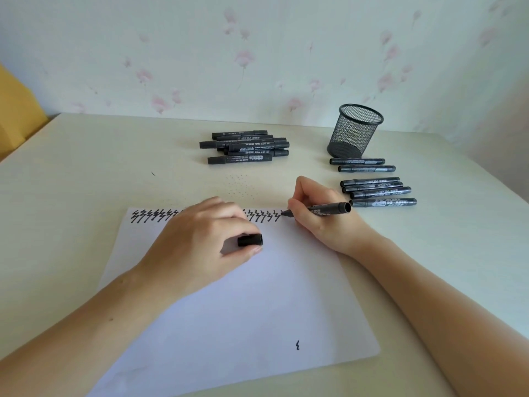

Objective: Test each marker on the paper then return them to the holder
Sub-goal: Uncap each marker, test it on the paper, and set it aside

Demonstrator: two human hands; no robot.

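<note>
Fingers [297, 209] of right hand [320, 216] pinching uncapped marker [323, 209], tip on paper [229, 310] extending zigzags; left hand [200, 239] steadying sheet, holding cap [250, 240] ready.

Free room: bare table [86, 181] at left and far-left, open strip betw paper [229, 310] and the pile of markers [246, 147] at back centre. Lower half of paper bare, wide open. Obstacles: mesh holder [355, 130] upright at back right; six loose markers [378, 187] lie in a row just in front of it, blocking the right-side path to it. Gap betw pile and holder is open. Left hand [200, 239] w/ cap [250, 240] sits on paper's upper middle; right hand [317, 213] w/ marker [326, 209] at paper's top right corner, near the row.
</note>
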